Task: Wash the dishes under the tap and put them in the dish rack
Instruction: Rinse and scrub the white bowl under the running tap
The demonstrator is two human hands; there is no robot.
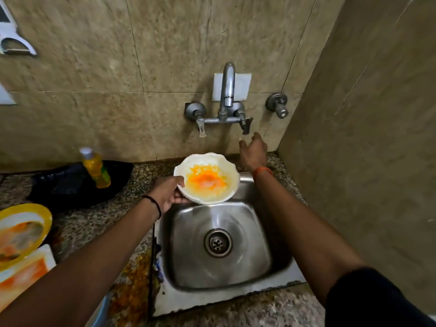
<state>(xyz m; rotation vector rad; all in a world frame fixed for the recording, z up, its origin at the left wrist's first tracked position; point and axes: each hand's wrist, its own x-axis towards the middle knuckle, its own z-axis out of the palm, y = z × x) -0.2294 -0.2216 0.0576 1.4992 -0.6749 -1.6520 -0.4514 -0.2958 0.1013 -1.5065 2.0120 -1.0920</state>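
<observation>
Right now the white bowl (207,178), smeared orange-yellow inside, sits at the centre of the frame, held level above the back rim of the steel sink (259,234). The left hand (168,193) grasps it by the near-left edge, thumb over the rim and fingers underneath.

The main risk lies in that one-sided grip: once water lands in the bowl, the extra weight could tip it away from the hand, or the greasy rim could slip and drop the bowl into the basin. A sudden strong flow could also splash the residue onto the worktop (139,182) and wall. No water shows at the tap (228,90) spout.

The right hand (253,152) is released and holds nothing; it reaches up toward the right-hand tap lever (246,126) in the upper middle of the frame, fingers spread just below it, apparently not touching yet. Both forearms stretch forward from the lower corners.

More soiled plates (22,232) wait at the left edge, and a bottle of yellow liquid (95,168) stands in front of a black tray (70,185) further back.
</observation>
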